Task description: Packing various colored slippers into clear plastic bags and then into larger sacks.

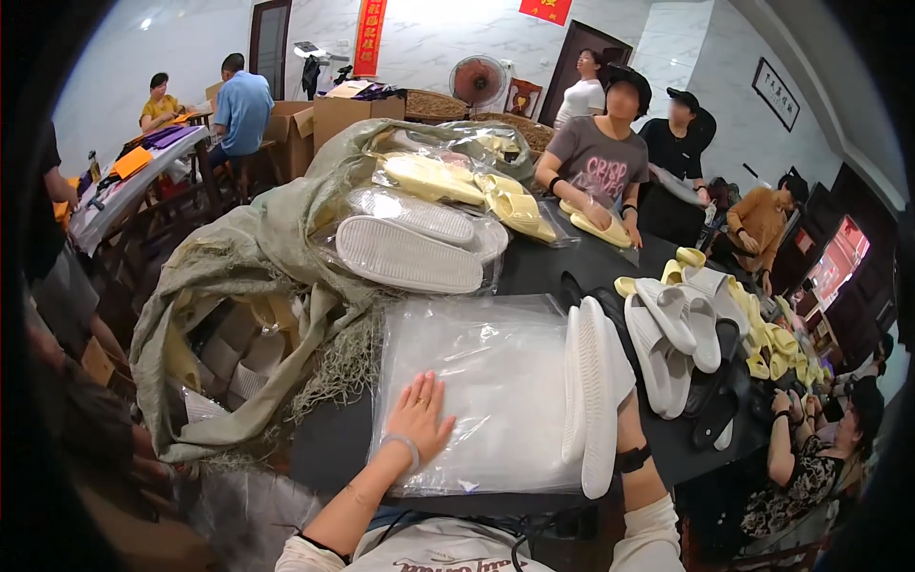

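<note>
My left hand point(422, 419) lies flat, fingers stretched out, on a stack of clear plastic bags point(496, 381) at the table's near edge. On the right side of the stack, a pair of white slippers point(596, 400) stands on edge, with the ribbed soles turned left. Behind them my right hand point(629, 415) grips the pair; its fingers are hidden by the slippers. Farther right, loose white slippers point(658, 353) lie on the black table point(543, 262). Bagged white slippers point(410, 253) lie beyond the plastic bags, soles facing me.
A green woven sack point(238, 238) at the left holds grey slippers point(257, 367). Bagged yellow slippers point(434, 176) lie on top. Black slippers point(715, 415) and yellow slippers point(782, 343) fill the right side. Across the table a person handles a yellow slipper point(596, 219); others work around the room.
</note>
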A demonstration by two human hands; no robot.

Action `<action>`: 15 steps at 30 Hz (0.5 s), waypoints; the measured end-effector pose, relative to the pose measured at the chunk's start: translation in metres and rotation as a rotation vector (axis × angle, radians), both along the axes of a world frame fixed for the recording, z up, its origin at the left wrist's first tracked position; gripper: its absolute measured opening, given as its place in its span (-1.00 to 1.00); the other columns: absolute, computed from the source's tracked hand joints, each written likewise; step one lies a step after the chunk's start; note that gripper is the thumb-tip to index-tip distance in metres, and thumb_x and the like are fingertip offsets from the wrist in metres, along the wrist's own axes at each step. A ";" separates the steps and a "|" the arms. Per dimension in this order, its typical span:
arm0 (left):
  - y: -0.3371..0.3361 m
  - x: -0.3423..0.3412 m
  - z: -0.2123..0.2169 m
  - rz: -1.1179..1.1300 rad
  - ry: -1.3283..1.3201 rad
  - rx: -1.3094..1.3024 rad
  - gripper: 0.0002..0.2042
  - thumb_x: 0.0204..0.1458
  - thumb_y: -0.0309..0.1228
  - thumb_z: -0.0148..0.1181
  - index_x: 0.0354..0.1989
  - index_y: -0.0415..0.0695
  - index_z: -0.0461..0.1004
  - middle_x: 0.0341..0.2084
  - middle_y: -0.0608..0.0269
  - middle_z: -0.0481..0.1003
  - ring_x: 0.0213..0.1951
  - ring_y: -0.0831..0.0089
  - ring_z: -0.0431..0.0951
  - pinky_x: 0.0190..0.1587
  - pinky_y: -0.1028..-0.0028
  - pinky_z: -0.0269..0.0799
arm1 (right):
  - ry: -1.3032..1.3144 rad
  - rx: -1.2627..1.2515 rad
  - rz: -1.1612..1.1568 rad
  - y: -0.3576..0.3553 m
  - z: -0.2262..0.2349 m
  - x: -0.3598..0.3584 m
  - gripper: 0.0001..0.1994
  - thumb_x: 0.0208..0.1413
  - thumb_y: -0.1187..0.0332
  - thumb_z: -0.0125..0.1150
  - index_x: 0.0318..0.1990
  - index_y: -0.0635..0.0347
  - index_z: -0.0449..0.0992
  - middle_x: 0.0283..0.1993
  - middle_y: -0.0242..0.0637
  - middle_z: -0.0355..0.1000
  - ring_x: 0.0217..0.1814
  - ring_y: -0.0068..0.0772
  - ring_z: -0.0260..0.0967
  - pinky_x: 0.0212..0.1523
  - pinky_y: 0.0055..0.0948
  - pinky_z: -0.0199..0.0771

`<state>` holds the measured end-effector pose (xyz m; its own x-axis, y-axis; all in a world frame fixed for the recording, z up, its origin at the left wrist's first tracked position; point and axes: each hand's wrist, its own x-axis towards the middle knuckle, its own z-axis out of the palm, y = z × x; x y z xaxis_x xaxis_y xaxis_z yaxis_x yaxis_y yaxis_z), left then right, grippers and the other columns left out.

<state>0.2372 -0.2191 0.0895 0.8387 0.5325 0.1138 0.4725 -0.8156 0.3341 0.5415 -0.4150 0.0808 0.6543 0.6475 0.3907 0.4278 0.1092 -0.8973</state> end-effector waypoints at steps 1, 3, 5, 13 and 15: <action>0.000 0.000 0.000 0.005 0.006 0.009 -0.35 0.16 -0.07 -0.26 0.31 -0.29 -0.07 0.34 -0.08 -0.14 0.38 0.10 -0.22 0.36 0.26 -0.32 | 0.008 0.007 0.002 -0.011 -0.008 0.003 -0.70 -0.06 0.48 0.13 -0.12 0.34 0.40 -0.16 -0.01 0.35 -0.08 -0.13 0.35 -0.09 -0.34 0.36; 0.000 0.001 0.002 0.000 0.008 0.020 -0.35 0.16 -0.06 -0.26 0.31 -0.29 -0.07 0.34 -0.09 -0.14 0.38 0.09 -0.22 0.36 0.26 -0.32 | 0.025 0.025 0.006 -0.009 -0.022 0.006 -0.69 -0.07 0.48 0.14 -0.11 0.34 0.40 -0.16 0.00 0.35 -0.07 -0.12 0.35 -0.08 -0.34 0.36; 0.000 0.003 0.000 0.004 0.024 0.037 -0.35 0.16 -0.06 -0.26 0.31 -0.29 -0.06 0.34 -0.09 -0.13 0.38 0.09 -0.22 0.36 0.25 -0.31 | 0.055 0.049 0.019 0.081 0.014 0.003 -0.69 -0.07 0.48 0.14 -0.10 0.34 0.40 -0.15 0.00 0.35 -0.06 -0.12 0.34 -0.07 -0.34 0.35; -0.003 -0.003 0.002 0.014 0.032 0.066 -0.36 0.17 -0.05 -0.29 0.31 -0.27 -0.05 0.34 -0.06 -0.11 0.38 0.11 -0.19 0.36 0.24 -0.28 | -0.471 -0.564 0.004 0.059 0.028 -0.074 -0.40 -0.20 0.30 0.23 0.08 0.30 0.30 0.10 0.09 0.17 0.09 0.14 0.16 0.13 -0.12 0.18; -0.004 -0.001 -0.001 0.014 0.073 0.101 -0.36 0.17 -0.05 -0.28 0.32 -0.25 -0.04 0.34 -0.02 -0.10 0.38 0.13 -0.18 0.35 0.25 -0.26 | -0.458 -0.744 0.051 0.063 0.039 -0.087 -0.33 -0.13 0.20 0.16 0.16 0.35 0.19 0.19 0.18 0.01 0.14 0.25 0.02 0.20 0.02 -0.04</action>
